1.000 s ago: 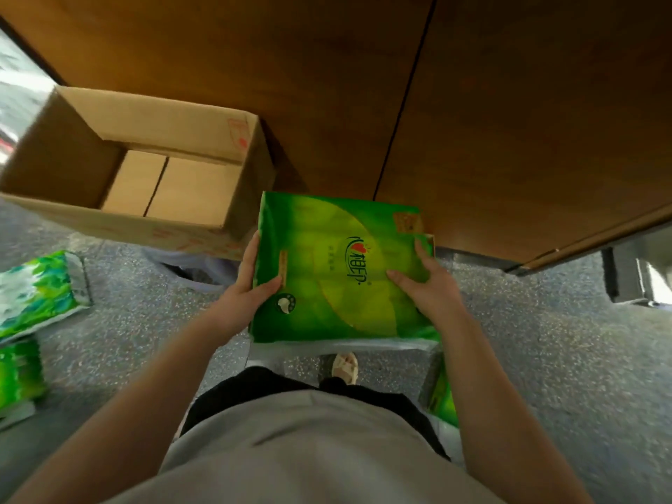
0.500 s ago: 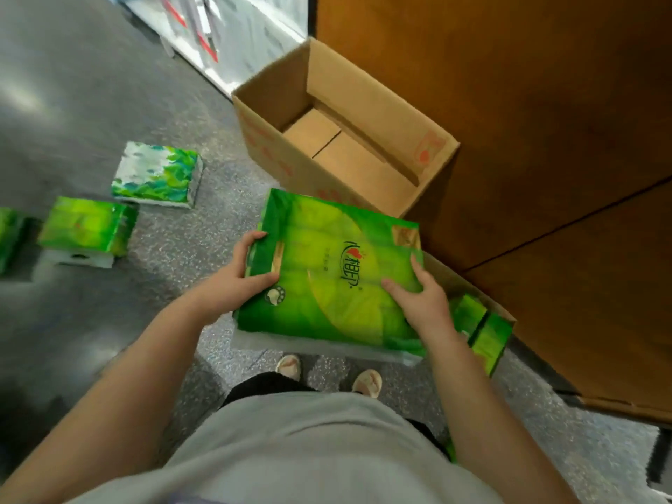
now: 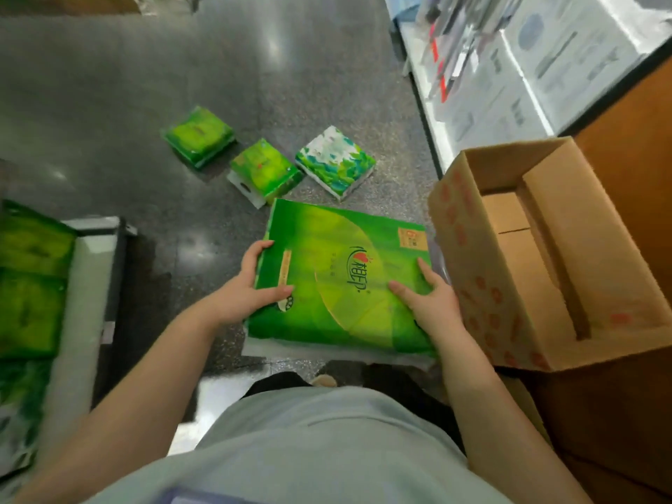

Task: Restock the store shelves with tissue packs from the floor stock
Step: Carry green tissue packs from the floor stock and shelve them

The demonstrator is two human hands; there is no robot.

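Observation:
I hold a large green tissue pack [image 3: 345,278] flat at waist height, above the dark floor. My left hand [image 3: 251,289] grips its left edge, thumb on top and fingers curled round the side. My right hand [image 3: 431,300] grips its right edge the same way. Three smaller tissue packs lie on the floor ahead: a green pack [image 3: 198,136], a second green pack [image 3: 265,170], and a white-and-green pack [image 3: 334,160]. More green packs [image 3: 31,281] sit on a low shelf [image 3: 87,292] at my left.
An open cardboard box [image 3: 545,256], nothing visible inside, stands at my right against a brown wooden panel [image 3: 629,132]. A white shelf unit [image 3: 509,74] with goods runs along the far right. Dark speckled floor [image 3: 182,85] stretches ahead.
My view has swung left, away from the wooden panel toward the open floor and the left shelf. Both hands keep their grip on the large pack; the cardboard box now lies at my right.

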